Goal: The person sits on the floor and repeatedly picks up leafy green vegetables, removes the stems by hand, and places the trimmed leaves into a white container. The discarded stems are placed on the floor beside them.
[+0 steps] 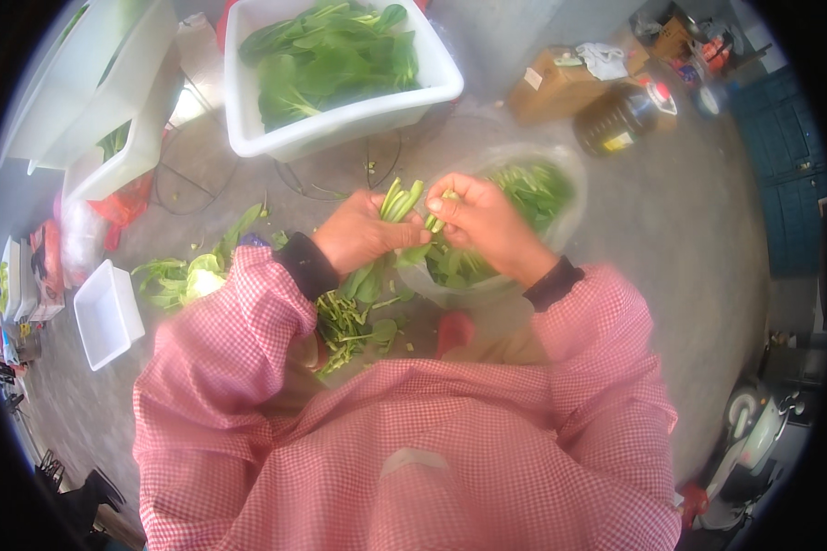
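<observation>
My left hand [365, 231] is closed around a bunch of leafy green stems [401, 200], cut ends up and leaves hanging below. Close beside it, my right hand [479, 220] pinches short pale-green stem pieces [441, 210] between thumb and fingers. Beneath my right forearm a clear plastic bag [570, 206] holds leafy greens [534, 193]. Trimmed stem bits and loose leaves [344, 324] lie in a pile on the floor below my left hand. Further left are discarded outer leaves [203, 275], partly behind my sleeve.
A white plastic tub [344, 117] of leafy greens stands ahead on a wire stand. White crates [110, 172] are stacked at upper left, above a small white bin [109, 315]. A large oil jug [610, 120] and a cardboard box [558, 86] stand at upper right, a scooter [758, 434] at lower right.
</observation>
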`<control>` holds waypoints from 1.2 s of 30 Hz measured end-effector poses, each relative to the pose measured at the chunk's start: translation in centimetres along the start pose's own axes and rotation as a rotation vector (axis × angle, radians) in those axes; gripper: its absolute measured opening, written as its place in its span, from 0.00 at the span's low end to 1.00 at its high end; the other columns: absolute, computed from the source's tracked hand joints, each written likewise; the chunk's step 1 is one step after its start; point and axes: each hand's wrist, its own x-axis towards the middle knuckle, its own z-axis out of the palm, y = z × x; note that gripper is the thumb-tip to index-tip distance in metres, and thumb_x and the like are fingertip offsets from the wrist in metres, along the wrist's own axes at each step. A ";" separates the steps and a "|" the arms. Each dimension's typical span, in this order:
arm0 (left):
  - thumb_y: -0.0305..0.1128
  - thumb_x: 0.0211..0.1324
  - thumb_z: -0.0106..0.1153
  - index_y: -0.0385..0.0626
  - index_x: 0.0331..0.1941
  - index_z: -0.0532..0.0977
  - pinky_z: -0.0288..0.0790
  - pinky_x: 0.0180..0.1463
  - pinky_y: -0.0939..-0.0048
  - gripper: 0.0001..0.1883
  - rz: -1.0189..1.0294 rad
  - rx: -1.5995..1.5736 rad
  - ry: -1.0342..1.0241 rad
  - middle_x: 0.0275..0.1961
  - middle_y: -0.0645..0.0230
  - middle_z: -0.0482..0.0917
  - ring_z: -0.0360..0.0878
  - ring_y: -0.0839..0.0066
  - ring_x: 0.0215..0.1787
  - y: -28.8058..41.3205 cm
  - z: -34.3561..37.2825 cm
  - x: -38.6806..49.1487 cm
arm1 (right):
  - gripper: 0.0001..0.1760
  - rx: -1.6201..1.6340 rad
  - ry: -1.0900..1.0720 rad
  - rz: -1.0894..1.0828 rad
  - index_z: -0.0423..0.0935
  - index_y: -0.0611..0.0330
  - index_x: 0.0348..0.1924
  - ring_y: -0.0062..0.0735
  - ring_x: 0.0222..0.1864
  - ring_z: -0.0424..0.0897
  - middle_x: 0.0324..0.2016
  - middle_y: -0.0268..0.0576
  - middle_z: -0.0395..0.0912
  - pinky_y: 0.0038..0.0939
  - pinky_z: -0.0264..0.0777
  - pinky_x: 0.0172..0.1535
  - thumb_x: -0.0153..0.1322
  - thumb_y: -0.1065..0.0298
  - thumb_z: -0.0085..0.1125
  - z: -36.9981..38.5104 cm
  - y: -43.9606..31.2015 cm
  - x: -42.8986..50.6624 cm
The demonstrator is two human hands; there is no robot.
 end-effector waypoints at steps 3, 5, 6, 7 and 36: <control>0.33 0.53 0.63 0.42 0.31 0.78 0.66 0.33 0.79 0.08 -0.007 0.019 -0.008 0.27 0.74 0.78 0.72 0.84 0.27 0.1 -0.3 0.0 | 0.04 -0.054 -0.011 0.025 0.72 0.58 0.36 0.10 0.21 0.61 0.22 0.25 0.66 0.14 0.54 0.23 0.72 0.68 0.52 0.0 -0.3 0.0; 0.33 0.53 0.62 0.41 0.30 0.79 0.67 0.32 0.79 0.08 -0.009 0.053 -0.016 0.25 0.74 0.78 0.72 0.85 0.27 0.1 -0.8 0.1 | 0.04 -0.142 -0.017 0.039 0.73 0.58 0.35 0.11 0.22 0.62 0.22 0.25 0.67 0.14 0.56 0.24 0.72 0.68 0.52 0.0 -0.6 -0.1; 0.33 0.53 0.62 0.41 0.30 0.79 0.66 0.32 0.79 0.08 -0.011 0.078 -0.020 0.25 0.74 0.78 0.72 0.85 0.27 -0.1 -1.1 0.1 | 0.05 -0.206 -0.020 0.042 0.73 0.59 0.36 0.11 0.23 0.64 0.22 0.26 0.68 0.14 0.58 0.25 0.71 0.68 0.52 0.0 -0.8 -0.1; 0.33 0.53 0.62 0.40 0.29 0.79 0.66 0.32 0.78 0.08 -0.014 0.102 -0.024 0.24 0.74 0.78 0.72 0.85 0.27 -0.2 -1.4 0.2 | 0.05 -0.271 -0.023 0.045 0.74 0.59 0.36 0.11 0.23 0.65 0.23 0.26 0.68 0.15 0.59 0.26 0.71 0.68 0.53 -0.1 -1.0 -0.1; 0.36 0.59 0.58 0.42 0.38 0.75 0.66 0.40 0.79 0.10 0.070 0.010 -0.111 0.31 0.73 0.77 0.71 0.82 0.32 0.5 -4.3 -2.1 | 0.11 -0.076 0.072 0.026 0.71 0.59 0.46 0.15 0.27 0.66 0.26 0.31 0.69 0.18 0.61 0.29 0.71 0.69 0.48 1.2 1.0 1.9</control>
